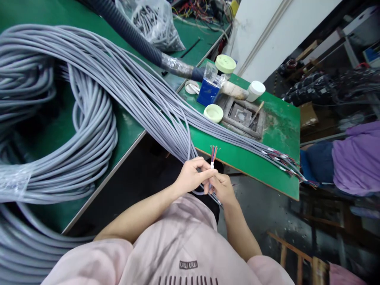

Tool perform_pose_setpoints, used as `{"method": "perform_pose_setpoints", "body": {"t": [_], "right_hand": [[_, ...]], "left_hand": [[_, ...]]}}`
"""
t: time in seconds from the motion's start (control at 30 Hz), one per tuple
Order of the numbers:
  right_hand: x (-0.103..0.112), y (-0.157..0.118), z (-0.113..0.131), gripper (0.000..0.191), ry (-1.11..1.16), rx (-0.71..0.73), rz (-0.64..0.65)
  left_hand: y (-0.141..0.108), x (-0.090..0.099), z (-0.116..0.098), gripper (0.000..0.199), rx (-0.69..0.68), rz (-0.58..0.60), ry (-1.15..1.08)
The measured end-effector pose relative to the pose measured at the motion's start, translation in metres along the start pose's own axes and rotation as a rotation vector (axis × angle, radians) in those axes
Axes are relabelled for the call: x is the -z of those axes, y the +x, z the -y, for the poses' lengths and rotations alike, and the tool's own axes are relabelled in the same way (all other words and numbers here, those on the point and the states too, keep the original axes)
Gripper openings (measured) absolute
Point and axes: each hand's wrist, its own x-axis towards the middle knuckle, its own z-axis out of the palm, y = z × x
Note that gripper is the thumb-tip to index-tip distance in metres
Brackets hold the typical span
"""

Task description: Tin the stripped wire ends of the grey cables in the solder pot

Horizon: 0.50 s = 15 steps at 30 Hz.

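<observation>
Both my hands meet in front of my waist around the end of one grey cable. Coloured wires (213,152), red, blue and orange among them, fan upward from its white stripped collar (212,164). My left hand (194,174) pinches the cable just below that collar. Just under it, my right hand (222,188) has its fingers closed round the grey jacket, which they mostly hide. A thick bundle of grey cables (142,99) runs from the upper left across the bench to the right, and some of its strands hang down behind my hands.
Large cable coils (92,158) fill the left bench. On the green board stand a solder pot (237,114), a pale green dish (213,113), a white cup (255,91) and a blue box (208,93). A black hose (133,37) crosses above. A person in purple (356,158) is at right.
</observation>
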Motion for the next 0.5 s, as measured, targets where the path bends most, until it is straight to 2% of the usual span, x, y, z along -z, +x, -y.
{"method": "perform_pose_setpoints", "body": {"t": [0.13, 0.27, 0.33, 0.5], "right_hand": [[0.008, 0.003, -0.022, 0.046, 0.257, -0.032, 0.038], [0.011, 0.004, -0.028, 0.046, 0.323, -0.032, 0.050], [0.011, 0.005, -0.028, 0.046, 0.335, -0.028, 0.053], [0.010, 0.006, -0.029, 0.048, 0.333, -0.069, 0.063]], "left_hand": [[0.005, -0.006, -0.004, 0.030, 0.040, 0.112, -0.033], [0.006, -0.007, -0.004, 0.030, 0.134, 0.204, -0.160], [0.008, -0.006, -0.003, 0.032, 0.173, 0.182, -0.238], [0.020, -0.004, -0.003, 0.038, 0.247, 0.015, -0.430]]}}
